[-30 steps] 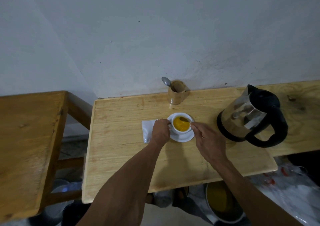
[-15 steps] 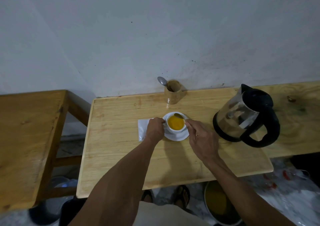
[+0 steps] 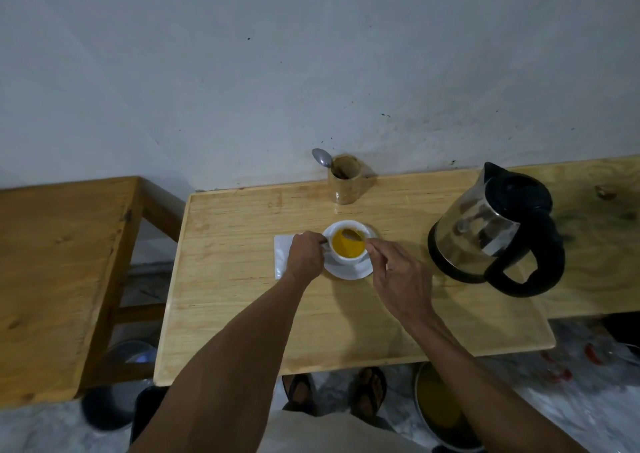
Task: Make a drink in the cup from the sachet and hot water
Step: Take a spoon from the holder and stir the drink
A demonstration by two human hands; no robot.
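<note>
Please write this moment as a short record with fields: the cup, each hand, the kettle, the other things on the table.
cup: white cup on a saucer, holds orange-yellow liquid
left hand: left hand grips the cup at its left side
right hand: right hand holds a spoon with its bowl in the cup
kettle: kettle upright, right of the cup, apart from it
sachet: white sachet flat, partly under the left hand
holder: wooden holder by the wall, with a second spoon inside

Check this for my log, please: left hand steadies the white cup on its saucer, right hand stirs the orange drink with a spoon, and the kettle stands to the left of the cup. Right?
Not quite. The head view shows the kettle to the right of the cup, not the left. The rest holds: left hand at the cup on its saucer, right hand holding a spoon in the orange drink.
</note>
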